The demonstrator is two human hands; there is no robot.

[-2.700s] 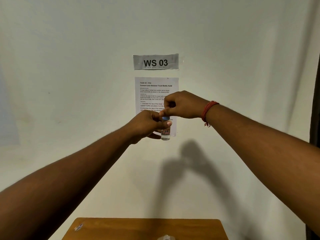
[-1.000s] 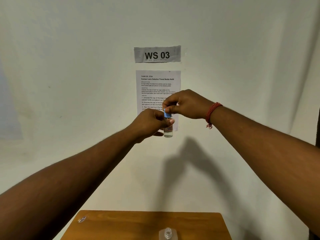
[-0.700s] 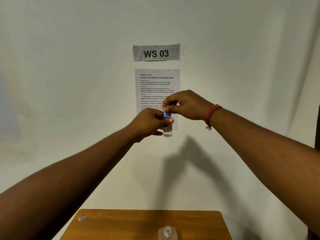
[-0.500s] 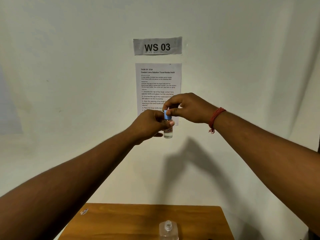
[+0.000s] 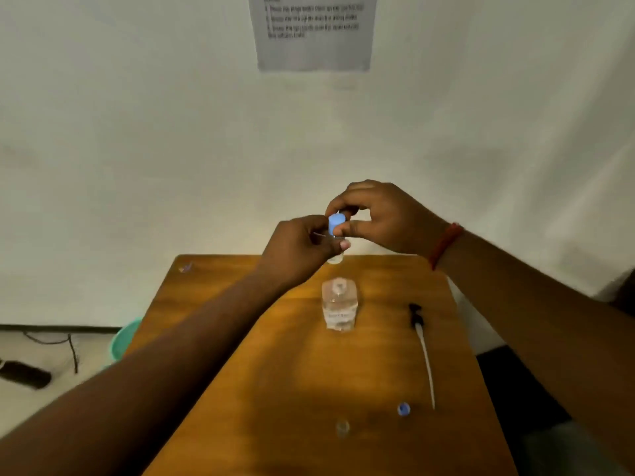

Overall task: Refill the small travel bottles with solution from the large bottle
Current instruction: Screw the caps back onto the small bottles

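The left hand (image 5: 302,245) gripped a small travel bottle (image 5: 335,257) with its fingers curled round the body, so that only the clear lower end showed below the thumb. The right hand (image 5: 374,218) pinched the blue cap (image 5: 336,224) on top of that bottle between thumb and forefinger; the other fingers were curled above it. Whether the cap was fully seated on the neck could not be told, since the hands hid the join. Both hands were raised above the far edge of the wooden table (image 5: 275,389), near the wall (image 5: 137,132). The large bottle (image 5: 339,304) stood upright and uncapped on the table, just in front of the hands, with clear liquid in it. To its right lay a black pump head with a long white tube (image 5: 422,348), flat on the wood. Nearer the camera, a second blue cap (image 5: 403,409) lay apart from a small clear item (image 5: 342,428), too blurred to identify. A red thread band (image 5: 445,243) circled the right wrist. A printed sheet (image 5: 312,32) hung on the wall above. On the floor at left, a green basin (image 5: 125,338) showed beside the table, with a dark cable (image 5: 72,352) near it.
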